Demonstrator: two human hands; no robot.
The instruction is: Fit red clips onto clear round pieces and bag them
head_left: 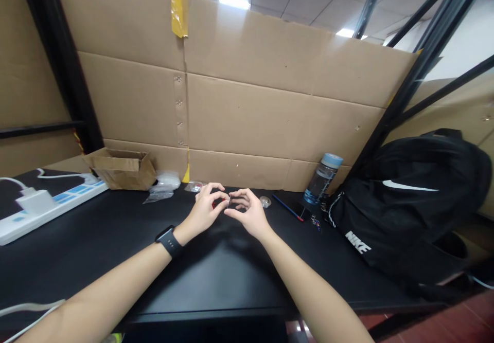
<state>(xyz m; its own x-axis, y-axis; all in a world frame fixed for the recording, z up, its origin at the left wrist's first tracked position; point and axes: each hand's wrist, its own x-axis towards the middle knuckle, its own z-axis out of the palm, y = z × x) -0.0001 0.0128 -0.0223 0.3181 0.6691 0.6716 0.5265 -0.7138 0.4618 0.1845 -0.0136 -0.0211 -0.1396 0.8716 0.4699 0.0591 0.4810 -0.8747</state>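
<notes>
A brown cardboard wall [278,106] closes the far side, and in front of it spreads a black table [219,291]. A black backpack [409,209] fills the right. On the left are a white power strip [77,196] and, at its far end, an opened cardboard box [123,174]. A clear bottle [322,179] with a light-blue lid is at far right, between the wall and the backpack.

The left hand [206,208], a dark watch [170,241] on its wrist, and the right hand [249,212] meet above the far middle of the table. Both are half curled, thumbs and fingertips brought close together around a thin piece [229,201], which sits between them, seen nearly edge-on. Red shows behind the left fingers; whether it belongs to the piece, I cannot tell.

Clear plastic wrapping [164,184] lies beside the box. To the right of the hands are a blue stick [286,206] with a red end, a small keychain [315,223] and a clear round item [265,202].

The step in hand looks like fine two-handed fingertip handling. The next move seems to call for light, even pressure and steady wrists, since the piece looks slim and offers little to grip.
</notes>
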